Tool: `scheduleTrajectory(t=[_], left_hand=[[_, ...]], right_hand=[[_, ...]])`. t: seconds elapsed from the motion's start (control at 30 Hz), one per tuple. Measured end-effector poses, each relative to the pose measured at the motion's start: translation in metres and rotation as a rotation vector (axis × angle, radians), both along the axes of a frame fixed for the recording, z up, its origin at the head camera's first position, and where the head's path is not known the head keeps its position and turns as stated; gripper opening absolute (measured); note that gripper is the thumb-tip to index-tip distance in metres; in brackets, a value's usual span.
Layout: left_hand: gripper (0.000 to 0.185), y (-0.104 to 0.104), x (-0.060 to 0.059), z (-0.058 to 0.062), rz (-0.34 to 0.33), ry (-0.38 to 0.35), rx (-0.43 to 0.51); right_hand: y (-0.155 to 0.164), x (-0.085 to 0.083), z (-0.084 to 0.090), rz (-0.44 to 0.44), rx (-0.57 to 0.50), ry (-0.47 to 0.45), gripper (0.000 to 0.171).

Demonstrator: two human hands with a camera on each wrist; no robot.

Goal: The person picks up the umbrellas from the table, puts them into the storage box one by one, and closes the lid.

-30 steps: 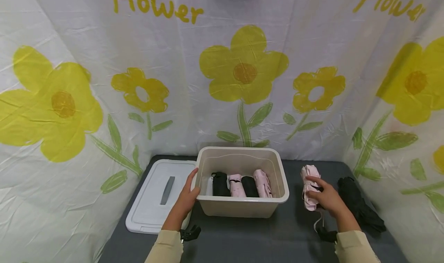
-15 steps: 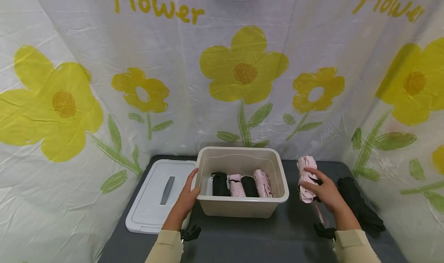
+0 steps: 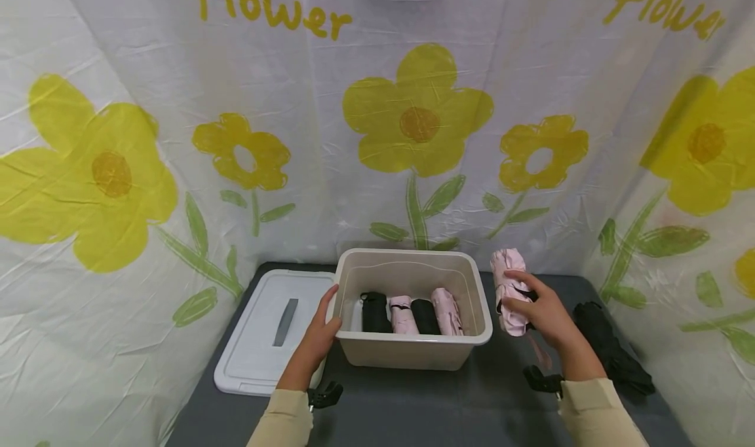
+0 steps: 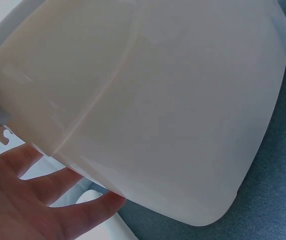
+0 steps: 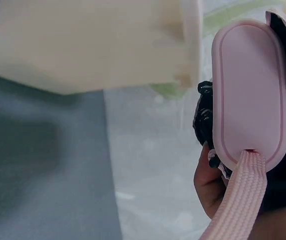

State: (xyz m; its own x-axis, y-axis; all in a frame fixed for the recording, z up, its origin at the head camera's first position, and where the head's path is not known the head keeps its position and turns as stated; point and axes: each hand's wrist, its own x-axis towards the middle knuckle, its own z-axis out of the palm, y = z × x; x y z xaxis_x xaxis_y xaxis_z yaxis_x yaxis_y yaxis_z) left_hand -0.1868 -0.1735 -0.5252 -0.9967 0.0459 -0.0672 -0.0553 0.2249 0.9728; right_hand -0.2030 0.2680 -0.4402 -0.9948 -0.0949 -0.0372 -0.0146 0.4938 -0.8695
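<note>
Right hand: the right hand [image 3: 545, 312] has its fingers curled round a folded pink umbrella [image 3: 508, 291], holding it in the air just right of the box's right rim, near end lower than far end.
Pink umbrella up close: in the right wrist view the umbrella's pink handle end [image 5: 250, 95] faces the camera, a pink wrist strap [image 5: 238, 200] hanging from it; the box corner [image 5: 190, 45] is just beside it, not touching.
Left hand: the left hand [image 3: 318, 335] lies flat against the box's left wall, fingers straight and spread, thumb up by the rim; the left wrist view shows the fingers [image 4: 57, 200] pressed to the wall.
Box: a beige plastic box [image 3: 413, 355] stands open in the middle of the grey tabletop [image 3: 425, 408].
Inside the box: four folded umbrellas lie side by side, from left black [image 3: 373, 312], pink [image 3: 403, 314], black [image 3: 423, 316], pink [image 3: 446, 311]; a bare gap shows at the left end by the wall.
Lid: a white lid [image 3: 268, 332] lies flat left of the box, just beside it.
Right side: a black umbrella [image 3: 610, 352] lies on the tabletop right of the right hand, near the cloth wall.
Surround: flowered cloth [image 3: 413, 126] closes the far edge and both sides.
Open room: bare tabletop runs along the near edge in front of the box.
</note>
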Motion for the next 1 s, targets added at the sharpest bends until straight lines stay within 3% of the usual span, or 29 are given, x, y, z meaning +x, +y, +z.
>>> scheduleTrajectory(t=[0.1, 0.27, 0.37, 0.47, 0.73, 0.87, 1.0], left_hand=[[0.073, 0.0, 0.002, 0.005, -0.002, -0.007, 0.006], [0.071, 0.003, 0.016, 0.031, -0.014, -0.006, -0.002], [0.071, 0.004, 0.021, 0.04, -0.018, 0.007, -0.007], [0.071, 0.004, 0.019, 0.036, -0.02, 0.019, -0.002], [0.073, 0.0, 0.001, 0.002, 0.009, 0.046, 0.021], [0.072, 0.001, 0.001, -0.001, 0.021, 0.049, 0.014], [0.072, 0.002, 0.003, 0.005, 0.013, 0.028, 0.026]], right_hand=[[-0.007, -0.002, 0.006, 0.026, 0.004, 0.008, 0.067], [-0.017, -0.007, 0.012, 0.063, -0.008, 0.021, 0.065], [-0.023, -0.009, 0.016, 0.088, 0.012, 0.043, 0.064], [-0.028, -0.009, 0.02, 0.118, 0.028, 0.064, 0.064], [-0.044, -0.016, 0.027, 0.19, 0.037, 0.051, 0.063], [-0.054, -0.021, 0.031, 0.229, 0.047, 0.048, 0.062], [-0.062, -0.026, 0.035, 0.264, 0.078, 0.043, 0.059]])
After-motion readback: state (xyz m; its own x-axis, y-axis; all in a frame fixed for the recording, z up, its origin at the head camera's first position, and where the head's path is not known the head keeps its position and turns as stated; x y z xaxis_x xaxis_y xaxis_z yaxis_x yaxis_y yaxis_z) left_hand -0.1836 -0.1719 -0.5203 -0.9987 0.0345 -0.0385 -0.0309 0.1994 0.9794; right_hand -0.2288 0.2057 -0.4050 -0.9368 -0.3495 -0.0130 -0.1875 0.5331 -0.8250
